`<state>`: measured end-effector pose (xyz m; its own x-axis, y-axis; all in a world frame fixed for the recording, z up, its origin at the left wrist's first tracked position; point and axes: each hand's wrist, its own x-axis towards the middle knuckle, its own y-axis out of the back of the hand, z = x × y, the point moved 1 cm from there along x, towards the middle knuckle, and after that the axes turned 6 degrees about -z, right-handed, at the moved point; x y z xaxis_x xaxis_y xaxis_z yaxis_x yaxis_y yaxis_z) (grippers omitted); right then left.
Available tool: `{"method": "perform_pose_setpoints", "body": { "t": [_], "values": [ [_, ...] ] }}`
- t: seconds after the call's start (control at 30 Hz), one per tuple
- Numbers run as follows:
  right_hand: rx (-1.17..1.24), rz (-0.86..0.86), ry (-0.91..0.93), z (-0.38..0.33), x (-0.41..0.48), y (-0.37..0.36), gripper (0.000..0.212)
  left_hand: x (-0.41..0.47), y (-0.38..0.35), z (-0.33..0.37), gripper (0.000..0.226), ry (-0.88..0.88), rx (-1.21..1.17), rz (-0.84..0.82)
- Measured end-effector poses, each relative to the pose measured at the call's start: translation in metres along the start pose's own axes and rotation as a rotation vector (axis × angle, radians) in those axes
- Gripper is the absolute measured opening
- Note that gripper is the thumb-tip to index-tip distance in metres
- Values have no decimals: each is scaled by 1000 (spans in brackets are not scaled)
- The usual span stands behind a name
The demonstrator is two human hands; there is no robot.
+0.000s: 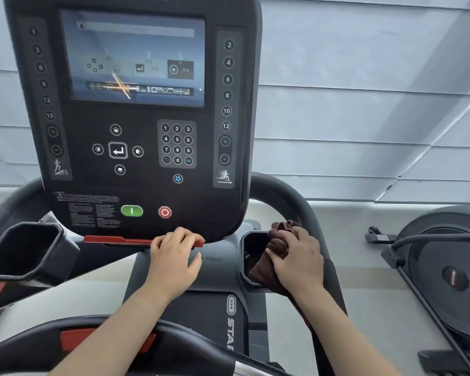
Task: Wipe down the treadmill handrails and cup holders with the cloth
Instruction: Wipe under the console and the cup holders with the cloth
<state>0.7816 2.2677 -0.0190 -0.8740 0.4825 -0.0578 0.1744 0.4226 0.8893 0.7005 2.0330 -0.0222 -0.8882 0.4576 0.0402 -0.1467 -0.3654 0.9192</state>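
Observation:
A dark brown cloth (276,249) is bunched over the right cup holder (248,249), part of it hanging inside. My right hand (296,260) presses on the cloth and grips it at the holder's right edge. My left hand (174,256) rests with its fingers curled on the red bar (111,239) under the console's lower edge and holds nothing. The left cup holder (25,248) is a black angular pocket at the far left. The right handrail (288,202) curves up behind the cloth. A front handrail (114,332) with red pads crosses below my forearms.
The black console (136,118) with its lit screen, keypad, green start and red stop buttons fills the upper centre. The grey treadmill hood (215,294) lies below. Another exercise machine (451,267) stands at the right. Window blinds run behind.

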Motion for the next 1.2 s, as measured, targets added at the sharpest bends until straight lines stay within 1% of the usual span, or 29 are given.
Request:
{"method": "perform_pose_setpoints", "body": {
  "t": [0.07,0.1,0.2,0.3,0.37,0.47,0.57,0.73,0.9,1.03,1.2],
  "values": [
    [-38,-38,11,1,-3,0,37,-1,2,0,25,-21,19,-26],
    [-19,-48,11,4,-7,1,37,-2,4,-2,28,-39,33,-49],
    [122,-43,8,15,-22,10,33,-3,9,-7,38,-92,46,-115],
    [283,-46,14,14,-29,23,26,-6,15,-13,45,-123,37,-114],
    [384,-14,43,0,-29,32,26,-7,18,-17,47,-137,26,-101],
    [495,49,144,-33,-30,39,35,-8,25,-25,48,-138,1,-93],
    [582,59,243,-71,-34,37,38,-13,35,-39,49,-134,-24,-74],
    [548,18,391,-139,-40,18,38,-27,63,-86,47,-104,-29,-49],
    [530,-63,495,-213,-48,-16,42,-56,100,-162,45,29,0,-22],
    [515,-125,558,-271,-58,-50,39,-83,128,-222,43,143,-4,19],
    [491,-228,615,-335,-70,-100,36,-107,149,-283,42,203,-8,41]
  ]
}}
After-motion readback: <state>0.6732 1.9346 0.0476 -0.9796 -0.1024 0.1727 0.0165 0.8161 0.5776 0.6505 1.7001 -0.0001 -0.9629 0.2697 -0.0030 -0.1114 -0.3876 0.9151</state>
